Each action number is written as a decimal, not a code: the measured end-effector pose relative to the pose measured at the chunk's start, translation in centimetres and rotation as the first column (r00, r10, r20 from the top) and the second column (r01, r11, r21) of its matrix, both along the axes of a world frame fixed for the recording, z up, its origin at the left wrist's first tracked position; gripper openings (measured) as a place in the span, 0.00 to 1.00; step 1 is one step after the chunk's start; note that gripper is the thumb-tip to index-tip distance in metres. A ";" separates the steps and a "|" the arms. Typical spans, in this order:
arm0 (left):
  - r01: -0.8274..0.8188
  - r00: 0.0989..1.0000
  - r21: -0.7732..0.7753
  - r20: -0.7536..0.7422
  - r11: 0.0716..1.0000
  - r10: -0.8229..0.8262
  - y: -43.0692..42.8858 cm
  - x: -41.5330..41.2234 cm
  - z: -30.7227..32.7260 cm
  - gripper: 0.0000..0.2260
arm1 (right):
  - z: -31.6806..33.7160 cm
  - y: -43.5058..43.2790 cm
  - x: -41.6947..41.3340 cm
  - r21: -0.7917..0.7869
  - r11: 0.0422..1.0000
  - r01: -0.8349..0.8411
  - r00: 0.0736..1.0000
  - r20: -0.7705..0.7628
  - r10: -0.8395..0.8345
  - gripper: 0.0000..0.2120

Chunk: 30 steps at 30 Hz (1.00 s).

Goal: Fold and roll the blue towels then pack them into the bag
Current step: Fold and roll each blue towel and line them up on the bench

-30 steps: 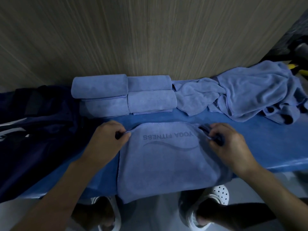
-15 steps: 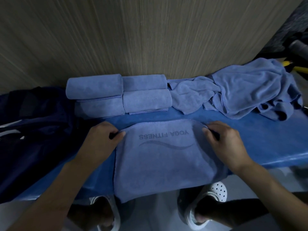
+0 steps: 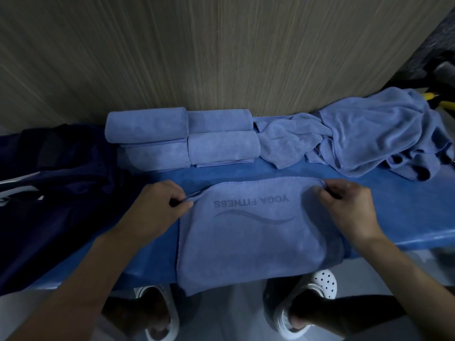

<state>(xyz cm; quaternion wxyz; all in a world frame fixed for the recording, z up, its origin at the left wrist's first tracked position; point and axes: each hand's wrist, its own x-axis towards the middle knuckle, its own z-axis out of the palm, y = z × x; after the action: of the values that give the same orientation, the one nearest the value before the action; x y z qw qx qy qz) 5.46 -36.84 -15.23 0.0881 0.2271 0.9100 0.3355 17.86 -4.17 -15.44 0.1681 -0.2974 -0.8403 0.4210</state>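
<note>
The folded towel [image 3: 258, 237] draped over the worktop [image 3: 398, 212] edge, with the left hand [image 3: 157, 207] and right hand [image 3: 349, 210] each in a grip pinching a far corner. Rolling looked due next and would need even tension. Farther back lay 4 rolled towels [image 3: 182, 139], with the bag [image 3: 54, 188] at left.

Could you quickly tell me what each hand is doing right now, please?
Left hand: pinching the flat towel at its left corner.
Right hand: pinching its right corner.
</note>
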 end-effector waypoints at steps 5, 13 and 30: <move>0.021 0.997 -0.003 -0.076 1.000 -0.021 -0.2 -0.1 0.1 0.10 | 0.2 0.0 0.0 0.001 1.000 -0.028 1.000 0.002 0.028 0.13; -0.014 0.994 0.160 -0.104 0.987 0.031 -0.4 0.9 3.6 0.15 | 2.3 0.0 1.0 -0.378 0.919 0.111 0.976 -0.135 -0.173 0.07; -0.122 0.992 0.723 0.095 0.680 0.077 -0.5 5.5 16.7 0.16 | 16.4 0.2 7.9 -0.385 0.911 -0.151 0.859 -0.508 -0.072 0.08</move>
<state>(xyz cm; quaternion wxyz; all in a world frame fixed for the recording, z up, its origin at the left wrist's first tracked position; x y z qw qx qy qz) 11.01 -37.34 1.50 -0.0020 0.1840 0.7104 0.6793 25.76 -3.99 0.94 0.3094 -0.1858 -0.6637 0.6552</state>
